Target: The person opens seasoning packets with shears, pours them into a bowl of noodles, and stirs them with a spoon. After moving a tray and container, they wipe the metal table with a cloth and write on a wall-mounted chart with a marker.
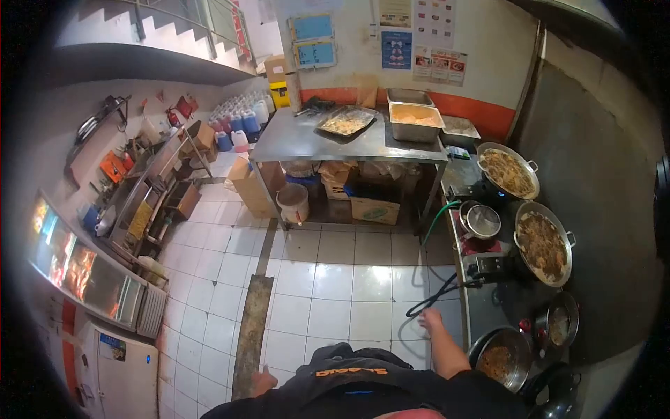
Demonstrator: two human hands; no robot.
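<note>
I look down over my dark shirt at a tiled kitchen floor. My right hand [430, 320] hangs with loose fingers beside the edge of the cooking counter [480, 307], holding nothing, close to a dark hose [431, 299] that loops on the floor. My left hand [262, 382] shows only partly at my side above the floor and holds nothing visible. Closest to my right arm is a metal pot of browned food [500, 357].
Two large woks of fried food [509, 172] [543, 244], a lidded pot [480, 219] and a small pan [557, 322] line the right counter. A steel table [307, 140] with food trays stands ahead, boxes and a bucket [293, 202] beneath. Shelving and a display case [91, 272] fill the left.
</note>
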